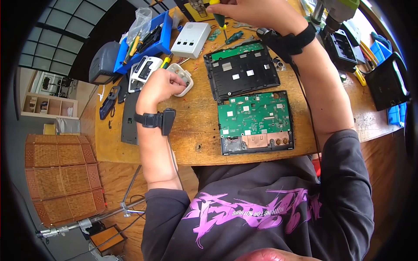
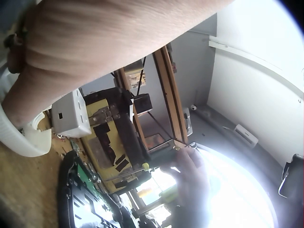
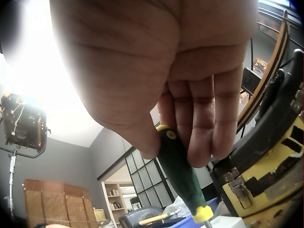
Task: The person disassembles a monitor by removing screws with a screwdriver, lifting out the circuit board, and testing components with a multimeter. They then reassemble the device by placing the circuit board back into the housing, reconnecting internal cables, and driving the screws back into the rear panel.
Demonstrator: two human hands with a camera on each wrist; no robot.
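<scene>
One dish (image 1: 189,79) holds left fingers (image 1: 175,78), grip unclear; right fingers (image 1: 223,9) pinch a green screwdriver (image 1: 220,20).

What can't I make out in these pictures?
Whatever the left hand may touch inside the dish: its fingers cover it, head view.
The tip of the screwdriver: cut off by the bottom edge, right wrist view.
Part of the right hand: cut off by the top edge, head view.

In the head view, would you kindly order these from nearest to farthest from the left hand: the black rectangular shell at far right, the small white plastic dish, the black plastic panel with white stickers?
1. White dish, at the left hand
2. Black panel, to its right
3. Black shell, far right
</scene>
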